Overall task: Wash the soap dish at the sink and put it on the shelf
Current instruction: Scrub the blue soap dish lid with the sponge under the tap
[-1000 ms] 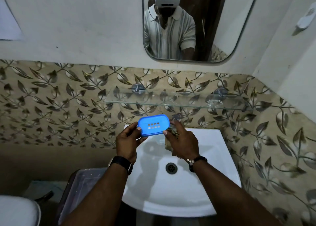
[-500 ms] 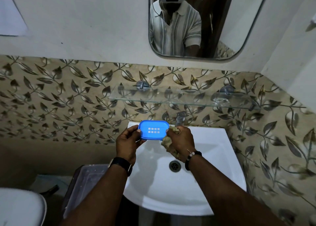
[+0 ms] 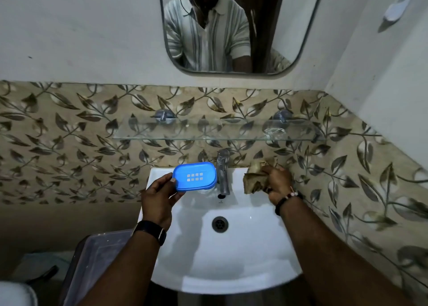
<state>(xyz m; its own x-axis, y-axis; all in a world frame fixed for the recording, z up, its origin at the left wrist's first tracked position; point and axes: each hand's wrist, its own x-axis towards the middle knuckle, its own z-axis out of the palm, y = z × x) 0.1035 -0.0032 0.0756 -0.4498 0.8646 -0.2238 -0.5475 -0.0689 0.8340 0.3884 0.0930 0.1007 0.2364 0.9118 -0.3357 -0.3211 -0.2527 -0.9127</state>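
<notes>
- The blue soap dish (image 3: 195, 177) was up over the back-left part of the sink (image 3: 231, 259), tilted with its slotted face toward the camera, just left of the tap (image 3: 223, 173).
- The left hand (image 3: 159, 199) had it, thumb pinched on the dish's left end and fingers tucked beneath; a dark watch (image 3: 151, 231) sat on that wrist.
- Over at the sink's back-right corner, the right hand (image 3: 278, 183) was closed round a crumpled brownish cloth (image 3: 253, 178), well apart from the dish, with the tap standing between the two.
- A beaded bracelet (image 3: 286, 200) showed on the right wrist.
- Down in the basin, the drain (image 3: 220, 224) lay open below the tap.
- Above the tap, the glass shelf (image 3: 208, 133) ran along the leaf-patterned tile wall (image 3: 69, 143) on two metal brackets.
- Higher still, the mirror (image 3: 289, 39) caught the person's striped shirt.
- By the sink's left edge stood a lidded bin (image 3: 97, 259).
</notes>
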